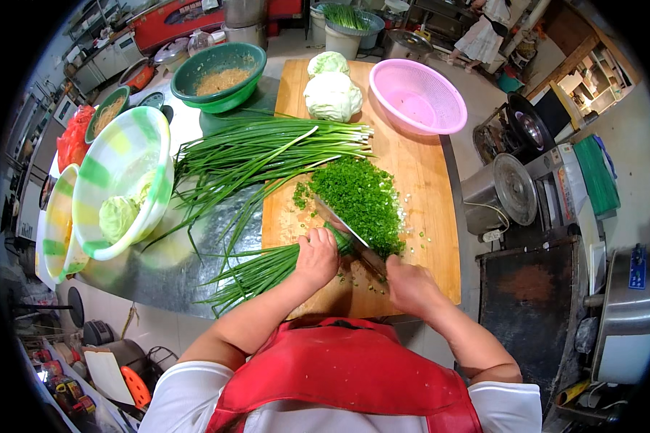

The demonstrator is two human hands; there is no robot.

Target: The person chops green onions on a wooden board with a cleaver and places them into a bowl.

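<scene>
My right hand (415, 282) grips the handle of a kitchen knife (352, 234), its blade slanting up and left over the wooden cutting board (428, 216). Under the fingers of my left hand (318, 258) a bunch of long green scallions (265, 270) is pressed to the board, its cut end beside the blade. On the blade's far side lies a heap of finely chopped scallion (357, 200). Beyond that, a larger bundle of whole scallions (271, 143) spreads from the board onto the metal tabletop (195, 281). Part of the blade's lower edge is hidden.
Two cabbages (333, 97) and a pink colander (417, 97) stand at the board's far end. A green-and-white bowl (157, 216) with cabbage pieces is at left, near green basins (219, 100) with shredded food. A lidded metal pot (512, 189) stands right; a person (483, 38) is farther back.
</scene>
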